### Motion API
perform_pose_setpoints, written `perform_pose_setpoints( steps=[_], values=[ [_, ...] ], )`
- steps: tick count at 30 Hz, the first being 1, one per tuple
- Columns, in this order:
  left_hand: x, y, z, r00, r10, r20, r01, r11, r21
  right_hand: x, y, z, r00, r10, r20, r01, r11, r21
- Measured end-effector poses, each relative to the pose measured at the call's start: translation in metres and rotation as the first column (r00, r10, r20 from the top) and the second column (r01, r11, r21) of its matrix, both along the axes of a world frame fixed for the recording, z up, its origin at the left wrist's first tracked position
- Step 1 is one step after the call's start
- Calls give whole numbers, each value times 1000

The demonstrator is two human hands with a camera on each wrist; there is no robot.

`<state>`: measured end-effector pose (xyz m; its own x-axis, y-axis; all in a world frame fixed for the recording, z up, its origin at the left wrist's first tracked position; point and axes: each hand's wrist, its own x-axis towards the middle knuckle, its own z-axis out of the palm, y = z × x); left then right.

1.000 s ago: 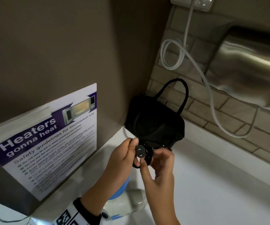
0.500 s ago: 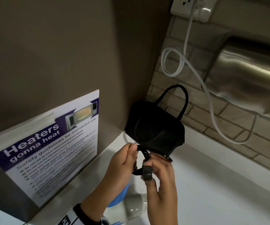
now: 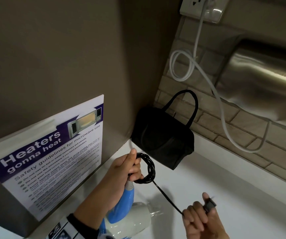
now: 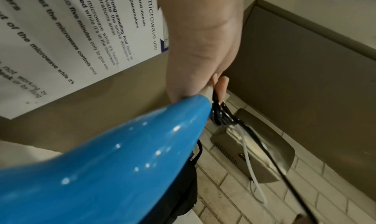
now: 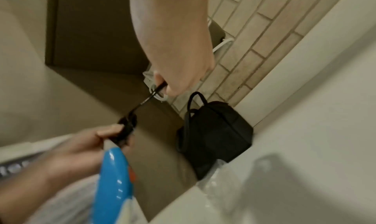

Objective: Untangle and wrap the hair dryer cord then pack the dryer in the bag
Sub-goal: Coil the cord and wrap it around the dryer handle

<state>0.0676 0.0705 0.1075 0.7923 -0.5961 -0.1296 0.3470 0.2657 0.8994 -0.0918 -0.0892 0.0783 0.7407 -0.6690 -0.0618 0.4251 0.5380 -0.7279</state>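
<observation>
The hair dryer (image 3: 130,219) has a white body and a blue handle (image 4: 114,160), also seen as the blue handle (image 5: 114,179). My left hand (image 3: 130,168) grips the handle's end together with the black cord coil (image 3: 147,168), the coil (image 5: 126,127) hanging as a loop. A straight run of cord (image 3: 168,197) leads down right to my right hand (image 3: 199,216), which holds the cord end with the dark plug (image 3: 209,206) by its fingers. The black bag (image 3: 162,137) with loop handles stands in the corner behind, apart from both hands; the bag (image 5: 215,131) looks closed.
A white counter (image 3: 224,195) runs under the hands. A poster (image 3: 52,156) is stuck on the brown panel at left. On the tiled wall hang a steel hand dryer (image 3: 262,83), its white cable (image 3: 224,118) and a socket (image 3: 200,7).
My right hand has pulled the plug end away from the coil, down and to the right, drawing out a straight length of cord. The left hand keeps the coil and handle.
</observation>
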Motion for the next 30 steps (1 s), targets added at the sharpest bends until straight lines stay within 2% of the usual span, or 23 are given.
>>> perform_pose_setpoints(
  steps=[1,2,3,4,5,6,7,9,13,15,16,17,18,20,22,26,27,28,30],
  values=[
    [-2,0,0,1000,-3,4,3,1000,3,6,3,4,983,5,-184,-6,1000,-4],
    [-3,0,1,1000,-7,21,7,1000,10,9,7,-4,982,42,-185,-37,999,30],
    [-4,0,1,999,-11,51,10,1000,25,4,8,-7,969,-19,-245,32,998,51],
    [-5,1,2,995,-22,96,16,998,55,1,12,-2,938,-95,-332,87,995,-41],
    [-6,2,4,989,-37,145,23,995,92,0,15,0,909,-118,-400,34,977,-211],
    [-7,3,5,981,-51,185,28,992,127,1,18,-1,882,-120,-456,-81,914,-398],
    [-8,3,6,976,-54,211,23,989,148,3,20,-5,842,-151,-518,-192,813,-550],
    [-9,2,8,971,-31,239,-10,986,166,6,24,-9,783,-213,-584,-362,607,-708],
    [-8,-3,7,968,40,247,-76,987,138,15,42,0,759,-228,-610,-525,340,-781],
    [-10,-4,7,967,60,246,-96,986,136,18,51,0,700,-214,-681,-622,286,-729],
    [-11,-5,7,967,63,249,-101,985,141,21,56,3,677,-168,-717,-663,284,-693],
    [-12,-5,7,966,64,250,-103,984,147,23,61,6,684,-101,-722,-673,295,-678],
    [-13,-5,7,966,67,249,-107,983,149,24,66,9,711,-15,-703,-658,338,-673],
    [-11,-5,4,967,79,244,-118,982,150,24,72,14,775,130,-619,-596,477,-646],
    [-7,-4,0,970,94,223,-129,981,148,19,72,22,788,157,-596,-573,541,-615],
    [3,0,-4,989,96,112,-108,988,107,6,53,34,785,127,-606,-548,599,-584],
    [5,2,-5,992,83,90,-91,992,90,3,44,30,770,73,-633,-548,584,-599],
    [5,4,-4,995,64,80,-70,995,74,0,36,24,749,-9,-663,-557,533,-636],
    [1,5,-1,996,7,89,-13,998,58,-2,19,8,681,-220,-698,-597,387,-703]
  ],
)
